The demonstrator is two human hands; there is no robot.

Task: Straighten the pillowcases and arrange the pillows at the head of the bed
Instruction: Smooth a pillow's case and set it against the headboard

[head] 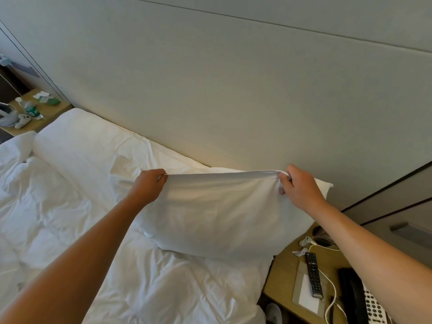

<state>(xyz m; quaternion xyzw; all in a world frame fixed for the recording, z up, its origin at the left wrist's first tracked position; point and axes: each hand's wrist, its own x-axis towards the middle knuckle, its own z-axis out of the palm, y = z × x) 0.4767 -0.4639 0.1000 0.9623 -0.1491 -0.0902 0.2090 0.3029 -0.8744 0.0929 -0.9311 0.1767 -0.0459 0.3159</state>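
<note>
Your left hand [149, 183] has its fingers [161, 177] pinched tight on the top left corner of the pillowcase [217, 206]; your right hand [300, 187] has its fingers [284, 181] curled round the top right corner, w/ fabric bunched in the grip. Top edge runs taut btwn both hands, lifted off the bed [145, 277]. The pillow hangs below, its lower end resting on the rumpled white duvet [46, 195] near the right edge of the bed, close to the headboard [210, 101]. A 2nd pillow [77, 139] lies flat along the headboard at left. Right of the bed, the worktop [282, 274] carries a remote [313, 274], white cables [304, 244] and a phone [357, 298]. Far left, another worktop [50, 111] holds bottles and small items, too small to tell.
</note>
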